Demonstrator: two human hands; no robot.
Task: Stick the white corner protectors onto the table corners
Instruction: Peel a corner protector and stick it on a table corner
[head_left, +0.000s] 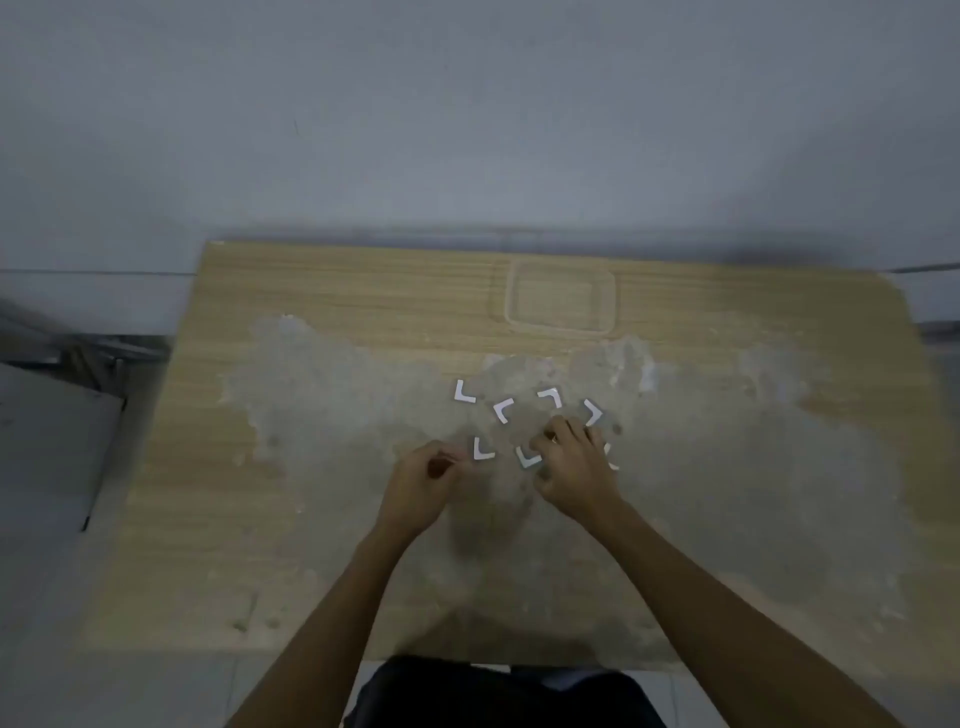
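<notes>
A: So, both hands are working in the middle of the worn wooden desk (322, 291), where the small white L-shaped corner protectors (503, 410) are lying scattered, near each other but mostly apart.

B: What is the left hand (422, 486) holding?

A: Its fingers are curling in a pinch beside one protector (483, 450), touching or nearly touching it; I cannot tell whether it is really gripping it. The right hand (571, 470) is curling its grip over another protector (528, 456), seemingly picking at it.

B: Peeling the backing, probably?

A: That is my guess. None appears to be stuck on a corner yet, so this is early. To do it well, she or he should be holding the piece by its outer edges, keeping fingertips off the adhesive, then seating the inner angle squarely against the desk corner before pressing both arms flat.

B: And the clear square plastic container (562, 297)?

A: It is sitting at the far side, well apart.
</notes>
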